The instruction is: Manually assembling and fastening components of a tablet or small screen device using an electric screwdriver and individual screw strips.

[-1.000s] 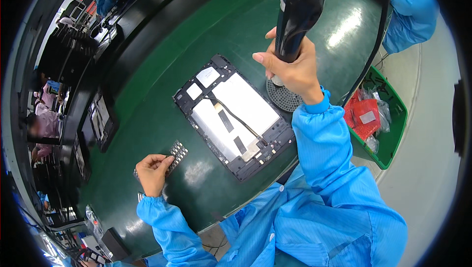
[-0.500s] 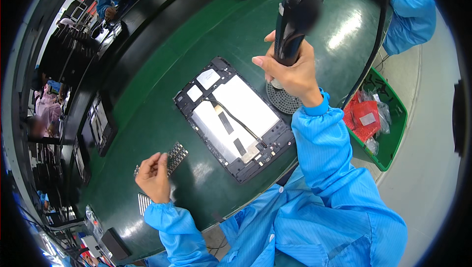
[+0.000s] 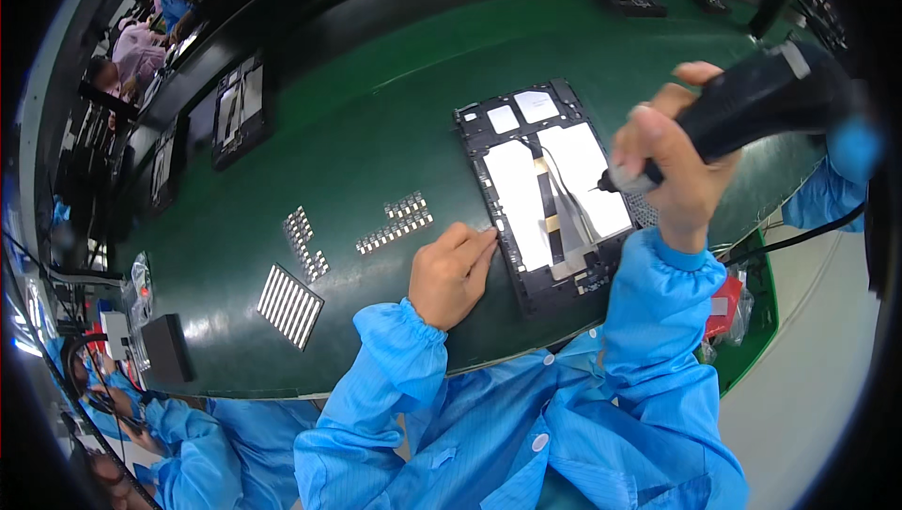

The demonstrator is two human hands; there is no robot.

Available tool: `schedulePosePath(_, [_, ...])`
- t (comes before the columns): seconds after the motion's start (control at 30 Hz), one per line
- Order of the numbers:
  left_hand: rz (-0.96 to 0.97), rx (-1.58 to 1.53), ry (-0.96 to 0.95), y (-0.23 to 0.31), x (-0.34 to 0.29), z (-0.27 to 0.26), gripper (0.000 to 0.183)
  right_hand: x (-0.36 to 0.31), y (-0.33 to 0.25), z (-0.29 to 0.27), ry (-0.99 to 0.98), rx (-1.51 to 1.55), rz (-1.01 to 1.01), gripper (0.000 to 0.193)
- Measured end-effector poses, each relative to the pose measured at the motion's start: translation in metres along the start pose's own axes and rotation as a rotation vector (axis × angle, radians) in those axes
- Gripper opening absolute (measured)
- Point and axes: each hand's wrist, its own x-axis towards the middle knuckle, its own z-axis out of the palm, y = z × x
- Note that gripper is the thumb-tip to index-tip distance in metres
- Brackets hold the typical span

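An opened tablet (image 3: pixel 519 195) with a black frame, pale panels and a dark cable down its middle lies on the green bench. My left hand (image 3: pixel 449 275) is at its left edge, thumb and forefinger pinched together against the frame; whatever they hold is too small to make out. Over the tablet's right side, my right hand (image 3: pixel 681 158) grips a black electric screwdriver (image 3: pixel 756 97). The bit points left above the white panel. To the left of my left hand lie two sheets of small parts (image 3: pixel 396 222) and a striped sheet (image 3: pixel 289 306).
Partly hidden behind my right hand is a grey perforated disc (image 3: pixel 641 210). A green bin (image 3: pixel 763 327) holding red bags (image 3: pixel 722 311) stands beside the bench at right. More opened tablets (image 3: pixel 239 114) lie at the left and far side. A co-worker's blue sleeve (image 3: pixel 202 440) shows lower left.
My left hand has gone from the small-parts sheet to the tablet's left edge. My right hand has tilted the screwdriver and brought its tip over the tablet. The view has shifted.
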Motion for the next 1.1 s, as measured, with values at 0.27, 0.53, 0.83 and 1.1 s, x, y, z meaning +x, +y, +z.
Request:
schedulePosePath(0.27, [-0.150, -0.195, 0.075, -0.013, -0.002, -0.007, 0.015, 0.014, 0.054, 0.083, -0.227, -0.061, 0.186, 0.038])
schedulePosePath(0.53, [-0.153, -0.240, 0.129, -0.017, -0.001, -0.004, 0.012, 0.007, 0.078, 0.089, -0.210, -0.127, 0.229, 0.035])
schedulePosePath(0.83, [-0.163, -0.262, 0.133, -0.018, -0.001, -0.003, 0.011, 0.006, 0.087, 0.090, -0.200, -0.082, 0.214, 0.035])
schedulePosePath(1.1, [-0.303, -0.363, 0.098, -0.013, -0.003, -0.007, 0.012, 0.001, 0.086, 0.091, -0.235, -0.130, 0.223, 0.034])
